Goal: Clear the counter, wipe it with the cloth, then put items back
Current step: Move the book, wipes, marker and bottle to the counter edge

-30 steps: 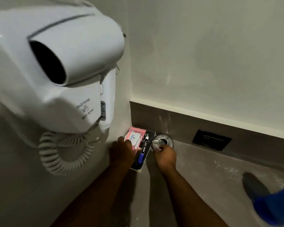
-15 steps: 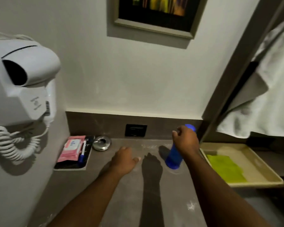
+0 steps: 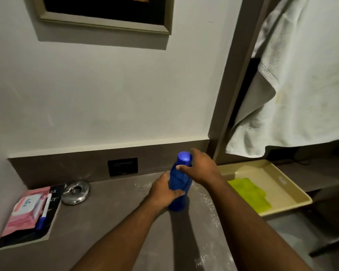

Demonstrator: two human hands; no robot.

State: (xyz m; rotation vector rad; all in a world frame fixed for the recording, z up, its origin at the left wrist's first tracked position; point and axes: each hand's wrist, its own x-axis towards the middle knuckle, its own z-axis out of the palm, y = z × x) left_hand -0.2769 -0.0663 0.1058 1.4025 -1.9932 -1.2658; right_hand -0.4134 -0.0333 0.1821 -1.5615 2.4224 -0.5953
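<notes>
A blue bottle [image 3: 179, 179] stands upright on the grey counter [image 3: 110, 222], near its right side. My left hand [image 3: 162, 191] grips the bottle's lower body from the left. My right hand [image 3: 201, 169] holds its upper part just below the cap. A yellow-green cloth [image 3: 250, 194] lies in a beige tray [image 3: 282, 184] to the right of the counter. At the counter's left end a dark booklet [image 3: 27, 235] carries a pink wipes pack [image 3: 25, 210] and a blue-capped pen [image 3: 43, 214]. A round metal ashtray [image 3: 75, 191] sits beside them.
White dust streaks the counter around the bottle. A black wall socket [image 3: 122, 166] is set in the backsplash. A white towel [image 3: 294, 85] hangs above the tray. A framed picture [image 3: 106, 14] hangs on the wall above.
My view turned right, away from the hair dryer. My right hand went from the ashtray to the blue bottle. My left hand left the booklet, crossed the counter and now grips the bottle too.
</notes>
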